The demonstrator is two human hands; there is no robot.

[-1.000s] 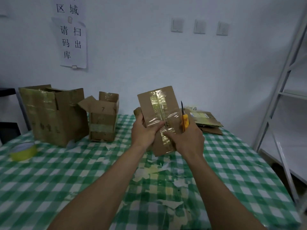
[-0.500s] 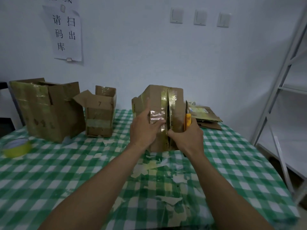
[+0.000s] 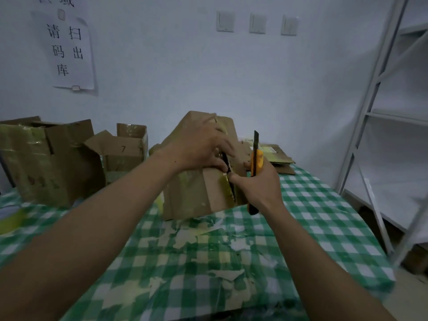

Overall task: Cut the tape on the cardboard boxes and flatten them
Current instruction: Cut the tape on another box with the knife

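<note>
Box [image 3: 196, 191] on table [image 3: 312, 216] between both hands, slit seam running away from wrists: left hand [image 3: 201, 147] fingers hooked into seam, right hand [image 3: 257, 184] just right, fisted around knife [image 3: 256, 158], blade up.

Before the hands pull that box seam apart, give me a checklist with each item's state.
1. Taped seam of the brown cardboard box slit: ok, dark gap shows.
2. Left hand gripping the box top: ok.
3. Right hand holding the orange utility knife: ok.
4. Blade pointing away from fingers: ok, it points up.
5. Blade retracted: not ok.
6. Box resting on the green checked tablecloth: cannot tell.
</note>
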